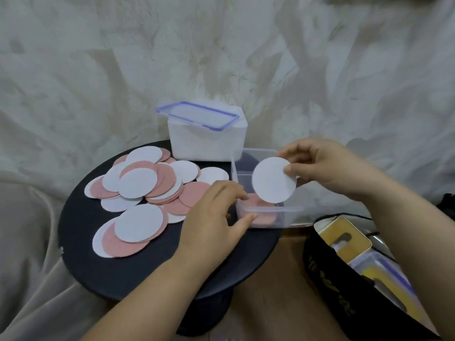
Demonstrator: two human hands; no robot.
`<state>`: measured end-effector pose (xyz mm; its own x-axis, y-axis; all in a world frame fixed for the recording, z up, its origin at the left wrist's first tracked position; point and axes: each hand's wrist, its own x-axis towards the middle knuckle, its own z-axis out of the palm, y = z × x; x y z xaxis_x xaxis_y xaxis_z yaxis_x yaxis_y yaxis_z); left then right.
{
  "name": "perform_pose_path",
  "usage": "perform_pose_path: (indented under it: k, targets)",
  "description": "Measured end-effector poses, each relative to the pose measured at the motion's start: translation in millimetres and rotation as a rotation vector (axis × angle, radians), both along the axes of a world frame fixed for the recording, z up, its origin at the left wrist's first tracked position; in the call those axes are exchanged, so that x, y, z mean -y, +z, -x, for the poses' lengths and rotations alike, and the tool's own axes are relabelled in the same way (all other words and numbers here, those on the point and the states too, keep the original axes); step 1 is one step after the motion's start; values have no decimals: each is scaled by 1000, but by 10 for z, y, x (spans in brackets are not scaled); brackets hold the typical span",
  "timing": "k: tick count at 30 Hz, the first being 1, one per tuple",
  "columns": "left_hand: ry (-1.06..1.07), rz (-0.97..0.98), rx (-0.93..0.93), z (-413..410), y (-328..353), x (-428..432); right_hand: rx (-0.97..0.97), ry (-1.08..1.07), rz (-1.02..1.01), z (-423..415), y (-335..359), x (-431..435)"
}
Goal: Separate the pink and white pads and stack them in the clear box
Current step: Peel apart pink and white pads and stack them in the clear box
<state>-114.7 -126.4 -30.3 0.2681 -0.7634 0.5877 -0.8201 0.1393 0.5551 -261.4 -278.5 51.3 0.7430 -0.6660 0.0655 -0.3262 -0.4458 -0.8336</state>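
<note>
Draped cloth (pixel 221 45) backs black table (pixel 123 267); right hand (pixel 327 166) pinches white pad (pixel 270 180), left hand (pixel 211 217) relaxed.

Two bare forearms reach into the frame. The left one rises from the bottom edge, left of centre, and slants up and to the right to the left hand (pixel 216 214) just below mid-frame. That hand lies palm down, its fingers loosely bent and its thumb stretched out to the right. Its fingertips meet the near left corner of the clear box (pixel 264 217); whether they press on it cannot be told.

The right forearm comes in from the right edge and slants up and to the left. The right hand (pixel 327 168) sits right of centre, its wrist bent, pinching the upper right edge of a white pad (pixel 272 180) between thumb and curled fingers.
</note>
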Motion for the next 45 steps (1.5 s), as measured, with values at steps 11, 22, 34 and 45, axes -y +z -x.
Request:
perform_pose_path:
  k: [11, 22, 34, 45]
  targets:
    - [-1, 112, -59, -23, -92, 19, -477, 365, 95, -479, -49, 200]
    - [1, 95, -102, -14, -85, 15, -611, 406, 253, -574, -155, 200]
    - [-21, 82, -117, -10, -79, 15, -764, 485, 155, -658, -101, 187]
    - [-44, 78, -138, -9, -86, 3, -775, 502, 81, -688, -73, 165]
